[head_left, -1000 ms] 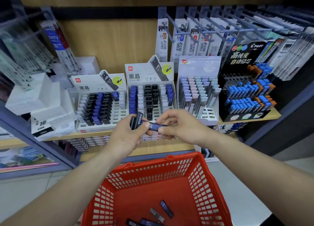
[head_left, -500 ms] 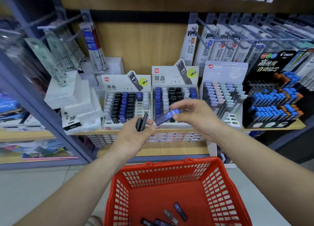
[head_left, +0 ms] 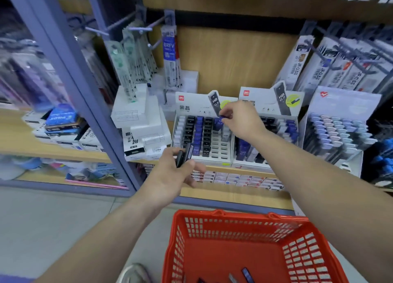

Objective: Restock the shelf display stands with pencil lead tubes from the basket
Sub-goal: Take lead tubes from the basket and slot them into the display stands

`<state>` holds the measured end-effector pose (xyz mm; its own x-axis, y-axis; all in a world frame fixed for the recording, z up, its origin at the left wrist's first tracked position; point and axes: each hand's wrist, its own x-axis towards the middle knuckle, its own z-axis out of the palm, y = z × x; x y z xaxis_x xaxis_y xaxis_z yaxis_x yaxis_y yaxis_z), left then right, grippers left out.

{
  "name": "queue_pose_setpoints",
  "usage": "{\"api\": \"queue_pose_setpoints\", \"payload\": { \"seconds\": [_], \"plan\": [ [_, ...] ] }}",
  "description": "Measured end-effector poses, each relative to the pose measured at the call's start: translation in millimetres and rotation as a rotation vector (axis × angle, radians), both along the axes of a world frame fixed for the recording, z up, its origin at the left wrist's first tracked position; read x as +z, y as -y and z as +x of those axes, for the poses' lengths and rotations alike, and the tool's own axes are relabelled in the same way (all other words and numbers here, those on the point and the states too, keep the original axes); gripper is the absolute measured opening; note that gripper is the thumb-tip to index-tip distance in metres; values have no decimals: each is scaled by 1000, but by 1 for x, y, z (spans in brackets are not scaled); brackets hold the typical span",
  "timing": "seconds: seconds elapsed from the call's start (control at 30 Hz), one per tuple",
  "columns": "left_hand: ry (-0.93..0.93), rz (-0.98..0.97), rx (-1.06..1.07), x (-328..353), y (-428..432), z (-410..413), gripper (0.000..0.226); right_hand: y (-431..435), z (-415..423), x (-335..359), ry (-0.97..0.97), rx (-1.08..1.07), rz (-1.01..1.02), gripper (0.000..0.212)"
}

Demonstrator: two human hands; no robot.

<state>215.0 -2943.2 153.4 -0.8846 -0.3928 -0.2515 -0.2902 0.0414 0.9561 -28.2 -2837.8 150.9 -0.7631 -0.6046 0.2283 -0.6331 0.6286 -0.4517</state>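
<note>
My right hand [head_left: 241, 120] pinches a blue lead tube [head_left: 221, 119] over the upper right slots of the left white display stand [head_left: 202, 137], which holds rows of black, blue and grey tubes. My left hand [head_left: 170, 176] grips two dark lead tubes [head_left: 184, 156] just below that stand's front edge. A second white display stand [head_left: 265, 138] stands to its right, partly hidden by my right forearm. The red basket [head_left: 244, 248] sits low in front, with several loose tubes [head_left: 246, 275] on its bottom.
White refill boxes [head_left: 140, 121] are stacked left of the stands. A pastel tube stand [head_left: 338, 131] is at the right. Hanging refill packs [head_left: 319, 68] on metal hooks jut out above. A purple-grey shelf post [head_left: 89, 104] runs down the left. Small boxes [head_left: 236, 179] line the lower shelf.
My right hand has carried the blue tube up and left from beside my left hand to the left stand. The view has swung left; my left hand keeps its tubes.
</note>
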Motion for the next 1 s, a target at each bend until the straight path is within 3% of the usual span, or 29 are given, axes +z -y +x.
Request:
{"api": "queue_pose_setpoints", "payload": {
  "seconds": [0.17,0.7,1.0],
  "plan": [
    [-24,28,42,0,9,2,10,7,-4,-13,-11,-28,134,18],
    [-50,62,106,6,10,2,12,6,-3,-13,-84,-53,134,18],
    [-79,114,91,8,8,2,14,12,-6,-14,-71,-38,246,17]
  ]
}}
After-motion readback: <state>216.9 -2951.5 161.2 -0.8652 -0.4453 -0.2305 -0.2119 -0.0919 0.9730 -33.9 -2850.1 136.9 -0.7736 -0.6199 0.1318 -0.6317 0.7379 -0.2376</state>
